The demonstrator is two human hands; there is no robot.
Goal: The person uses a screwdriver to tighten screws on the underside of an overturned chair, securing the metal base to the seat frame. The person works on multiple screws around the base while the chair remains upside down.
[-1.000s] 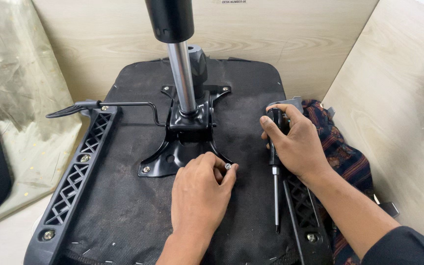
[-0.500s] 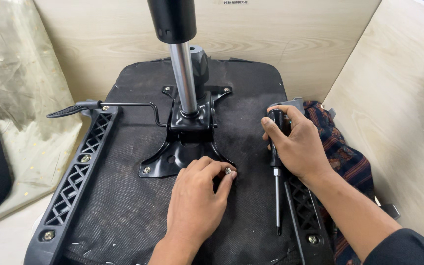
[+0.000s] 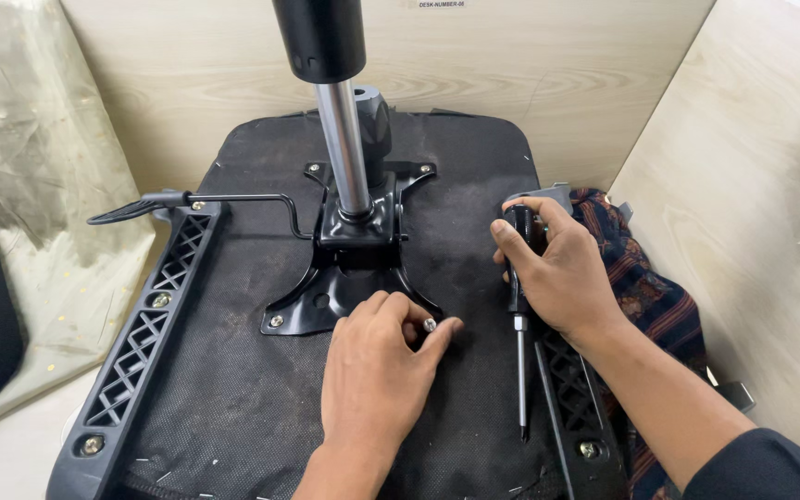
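An upturned office chair seat [image 3: 233, 389] lies in front of me, black fabric underside up. A black metal mechanism plate [image 3: 349, 268] is mounted at its middle, with a chrome gas cylinder [image 3: 343, 157] rising from it. My left hand [image 3: 377, 370] pinches a silver screw [image 3: 430, 325] at the plate's front right corner. My right hand [image 3: 557, 268] grips the black handle of a screwdriver [image 3: 520, 370], whose shaft points toward me along the seat's right side.
Black plastic armrest brackets run along the left [image 3: 145, 333] and right [image 3: 571, 407] edges of the seat. A lever [image 3: 215, 199] sticks out left of the plate. A patterned cloth [image 3: 645, 296] lies at the right, and wooden panels [image 3: 743, 185] wall the area.
My left hand has slid slightly forward, its fingers turning around the screw. The right hand and screwdriver have stayed in place.
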